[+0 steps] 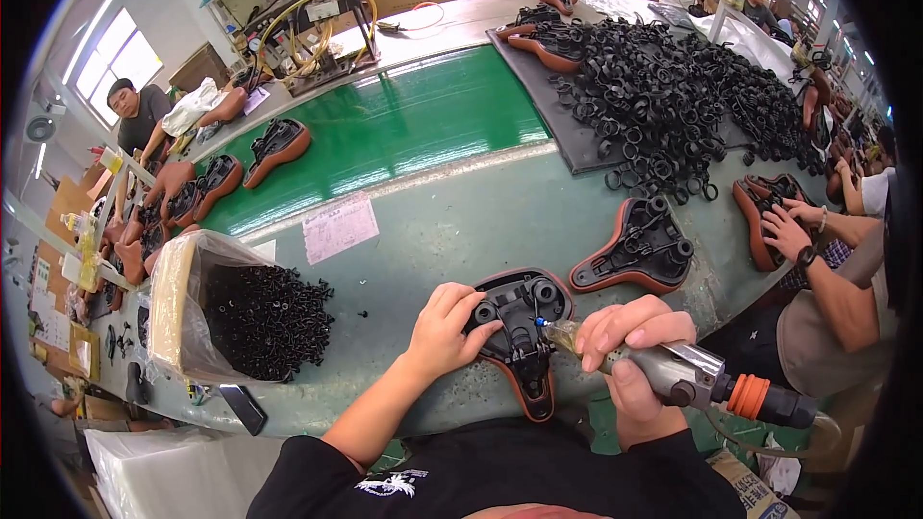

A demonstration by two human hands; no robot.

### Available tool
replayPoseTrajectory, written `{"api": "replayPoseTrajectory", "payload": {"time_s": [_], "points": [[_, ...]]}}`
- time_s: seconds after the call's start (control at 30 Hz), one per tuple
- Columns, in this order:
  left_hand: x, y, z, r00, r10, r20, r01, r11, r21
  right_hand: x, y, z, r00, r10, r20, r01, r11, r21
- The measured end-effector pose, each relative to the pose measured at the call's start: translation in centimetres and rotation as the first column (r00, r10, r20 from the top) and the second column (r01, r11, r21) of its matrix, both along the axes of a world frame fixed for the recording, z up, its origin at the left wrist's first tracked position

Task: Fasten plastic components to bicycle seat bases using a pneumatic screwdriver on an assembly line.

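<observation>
An upside-down bicycle saddle [527,358] with a brown rim and black underside lies on the bench right in front of me. My left hand [446,329] grips its left side, fingers over the edge and thumb on the underside. My right hand [630,338] is wrapped round a silver power screwdriver [694,377] with an orange ring, its hose trailing off right. The blue tip of the driver meets the middle of the saddle's underside; whether a screw sits under it is too small to tell. Another upturned saddle [638,248] lies just beyond, to the right.
At left, a tipped, plastic-lined box [171,312] spills black screws [274,322]; a phone [243,408] lies near it. Black rings [654,86] are heaped on a dark mat. A green conveyor belt [423,101] runs behind. Close on my right, a co-worker's hands [788,228] hold a saddle.
</observation>
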State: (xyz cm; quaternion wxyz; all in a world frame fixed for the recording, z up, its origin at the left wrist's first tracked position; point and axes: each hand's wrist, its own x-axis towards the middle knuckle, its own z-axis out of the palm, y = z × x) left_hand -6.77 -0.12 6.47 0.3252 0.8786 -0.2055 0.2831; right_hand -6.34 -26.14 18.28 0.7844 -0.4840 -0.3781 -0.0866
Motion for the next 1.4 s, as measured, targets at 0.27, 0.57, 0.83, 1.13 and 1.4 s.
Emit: {"api": "replayPoseTrajectory", "payload": {"time_s": [0.27, 0.57, 0.83, 1.13, 1.4], "points": [[0.6, 0.1, -2.2, 0.996, 0.044, 0.072, -0.033, 0.989, -0.142, 0.8, 0.5, -0.3, 0.995, 0.085, -0.048, -0.087, 0.996, -0.032], [0.3, 1.9, -2.1, 0.986, -0.016, -0.168, 0.001, 0.996, -0.087, 0.4, 2.0, -0.3, 0.995, 0.053, -0.085, -0.055, 0.998, -0.02], [1.0, 0.9, -2.8, 0.997, -0.037, -0.073, 0.026, 0.989, -0.143, 1.3, 3.1, -1.6, 0.999, 0.025, -0.036, -0.027, 0.998, -0.051], [1.4, 1.5, -5.1, 0.993, -0.035, -0.112, 0.003, 0.962, -0.274, 3.4, 5.3, -3.3, 0.984, 0.129, 0.122, -0.113, 0.985, -0.131], [0.3, 1.5, -6.4, 0.984, 0.082, -0.16, -0.136, 0.923, -0.361, 3.4, 9.0, -4.7, 0.988, 0.151, -0.01, -0.15, 0.965, -0.214]]}}
